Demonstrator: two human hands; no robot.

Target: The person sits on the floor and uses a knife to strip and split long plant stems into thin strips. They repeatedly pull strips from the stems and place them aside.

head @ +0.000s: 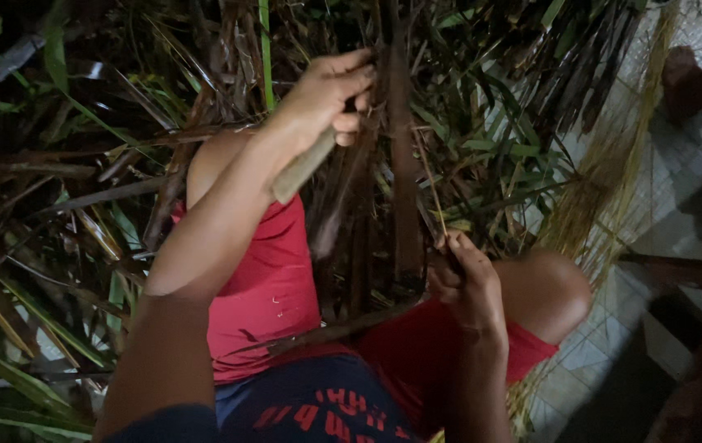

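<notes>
My left hand (328, 92) is raised in front of me, closed around a pale wooden handle (302, 168) whose end sticks out below the fist; its blade is hidden among the leaves. My right hand (464, 279) rests by my right knee, pinching the lower end of a thin yellow leaf midrib (431, 187) that rises up toward the left hand. A dark palm frond stem (404, 164) stands upright between both hands. I sit with red shorts (269, 287) on, knees apart.
Heaps of green and dried palm leaves (64, 246) cover the ground on the left and ahead. A bundle of thin yellow midribs (605, 172) lies at the right on a pale tiled floor (679, 189). Another person's foot (687, 78) shows at the top right.
</notes>
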